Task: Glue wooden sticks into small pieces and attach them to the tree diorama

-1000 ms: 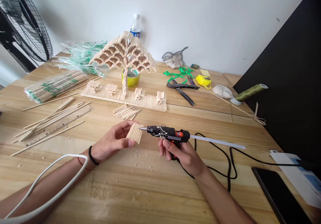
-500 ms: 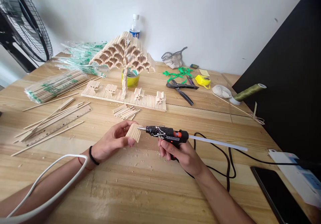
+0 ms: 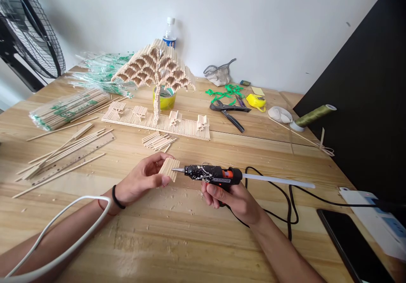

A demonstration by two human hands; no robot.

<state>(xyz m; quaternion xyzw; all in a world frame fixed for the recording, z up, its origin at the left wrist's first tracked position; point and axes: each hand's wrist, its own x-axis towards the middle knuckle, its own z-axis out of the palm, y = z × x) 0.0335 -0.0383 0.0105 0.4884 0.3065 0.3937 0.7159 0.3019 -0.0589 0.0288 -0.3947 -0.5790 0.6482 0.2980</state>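
My left hand pinches a small panel of glued wooden sticks just above the wooden table. My right hand grips a black and orange hot glue gun with a white glue stick poking out behind. Its metal nozzle touches the right edge of the panel. Beyond them stands a tree-shaped stick model on a flat stick base, with a small heap of short cut sticks in front of it.
Long skewers and a ruler lie at left, wrapped skewer bundles behind. Scissors, green ribbon, a yellow tape measure, a thread spool sit at back right. A black cord, phone, power strip lie right. A fan stands far left.
The glue gun's nozzle has slid down the right edge of the stick panel, and my right hand dropped slightly. My left hand kept the panel nearly still.
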